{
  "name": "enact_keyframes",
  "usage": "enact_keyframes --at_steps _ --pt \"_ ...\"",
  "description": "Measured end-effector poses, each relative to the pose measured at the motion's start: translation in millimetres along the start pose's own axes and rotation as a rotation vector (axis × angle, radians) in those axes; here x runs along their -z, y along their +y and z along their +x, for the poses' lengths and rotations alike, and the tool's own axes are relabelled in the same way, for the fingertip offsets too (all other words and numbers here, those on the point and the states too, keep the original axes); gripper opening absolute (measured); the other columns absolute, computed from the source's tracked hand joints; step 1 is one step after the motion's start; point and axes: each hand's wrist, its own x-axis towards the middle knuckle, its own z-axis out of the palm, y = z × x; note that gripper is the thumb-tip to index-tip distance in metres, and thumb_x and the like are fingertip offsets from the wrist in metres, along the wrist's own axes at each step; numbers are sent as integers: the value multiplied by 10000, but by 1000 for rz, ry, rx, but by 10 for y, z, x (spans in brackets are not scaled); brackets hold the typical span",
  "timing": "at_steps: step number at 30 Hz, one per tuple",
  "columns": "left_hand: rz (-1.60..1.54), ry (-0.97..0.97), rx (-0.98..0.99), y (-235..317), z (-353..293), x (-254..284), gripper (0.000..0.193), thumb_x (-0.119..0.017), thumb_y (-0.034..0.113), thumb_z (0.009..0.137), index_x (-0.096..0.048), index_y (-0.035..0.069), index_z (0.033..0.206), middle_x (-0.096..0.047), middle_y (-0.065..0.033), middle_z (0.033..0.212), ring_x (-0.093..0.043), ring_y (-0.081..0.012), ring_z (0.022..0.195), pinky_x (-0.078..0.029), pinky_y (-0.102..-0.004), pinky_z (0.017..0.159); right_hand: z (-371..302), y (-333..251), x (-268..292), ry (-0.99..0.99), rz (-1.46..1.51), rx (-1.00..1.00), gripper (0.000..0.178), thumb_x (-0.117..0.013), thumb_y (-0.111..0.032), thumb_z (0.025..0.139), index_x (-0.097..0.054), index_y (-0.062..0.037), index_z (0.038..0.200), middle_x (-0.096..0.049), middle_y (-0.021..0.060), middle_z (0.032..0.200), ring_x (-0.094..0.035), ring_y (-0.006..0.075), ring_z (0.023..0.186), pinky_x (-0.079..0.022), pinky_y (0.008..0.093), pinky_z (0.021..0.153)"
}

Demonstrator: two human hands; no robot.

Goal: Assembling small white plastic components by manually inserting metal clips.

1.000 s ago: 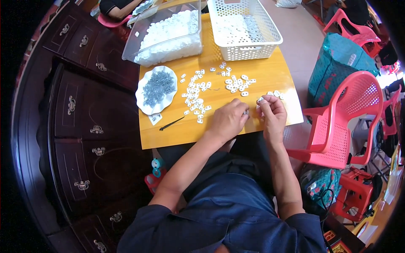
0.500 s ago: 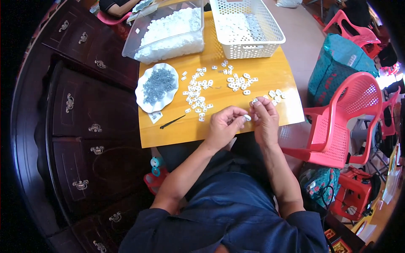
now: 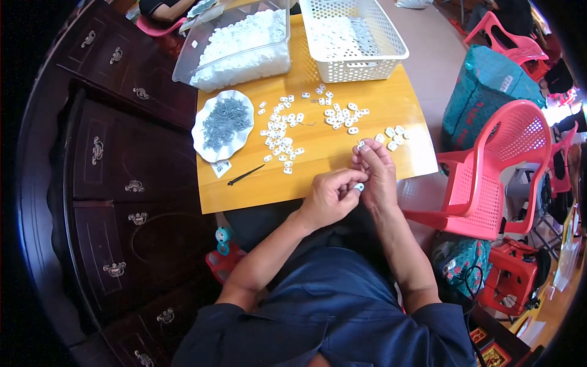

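My left hand (image 3: 331,197) is closed, pinching a small white oval plastic piece (image 3: 359,187) with holes between thumb and forefinger. Beside it, nearly touching, my right hand (image 3: 378,172) is also closed, with another small white piece (image 3: 361,145) at its fingertips. Both hands are at the table's near edge. Loose white two-hole pieces (image 3: 281,130) lie ahead to the left, a second cluster (image 3: 340,117) lies further off, and a smaller group (image 3: 394,136) sits just beyond my right hand. A few thin metal bits (image 3: 306,124) lie among them.
A scalloped white plate (image 3: 200,136) holds many small grey metal parts. A dark slim tool (image 3: 246,175) lies on the table (image 3: 306,183). Behind stand a clear bin (image 3: 244,68) and a white perforated basket (image 3: 361,72). Dark drawers (image 3: 116,165) flank the left, a red chair (image 3: 489,183) the right.
My left hand, with its white piece, has come closer to my body. My right hand has shifted slightly left with its own piece. The whole view has drifted a little.
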Motion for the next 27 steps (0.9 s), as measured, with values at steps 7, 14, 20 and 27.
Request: enact_keyframes --at_steps 7,14,20,27 --pt "-156 162 146 -123 44 396 254 -679 -23 893 -677 2 1146 -631 41 887 -555 7 719 -451 -149 630 -16 -41 13 -71 -196 30 119 -638 -67 943 -616 -39 1057 -665 33 900 -605 85 792 -464 210 703" --pt "-159 188 151 -168 46 549 323 -695 -32 886 -654 -18 1205 -655 17 941 -599 -20 793 -487 -165 708 -69 43 -46 -209 -362 77 106 -638 -68 949 -619 -34 1048 -659 9 894 -604 75 783 -463 220 723" --pt "-154 181 126 -160 54 532 318 -700 -26 886 -660 -9 1201 -656 20 933 -594 -16 775 -486 -163 694 -83 50 -56 -225 -403 56 107 -640 -69 953 -618 -35 1052 -661 7 895 -616 73 789 -473 219 733" --pt "-137 180 121 -155 57 509 305 -705 -22 884 -671 1 1187 -649 34 906 -580 -7 750 -479 -158 667 -85 45 -41 -256 -438 70 109 -634 -69 961 -614 -27 1060 -658 7 906 -617 76 802 -483 214 755"
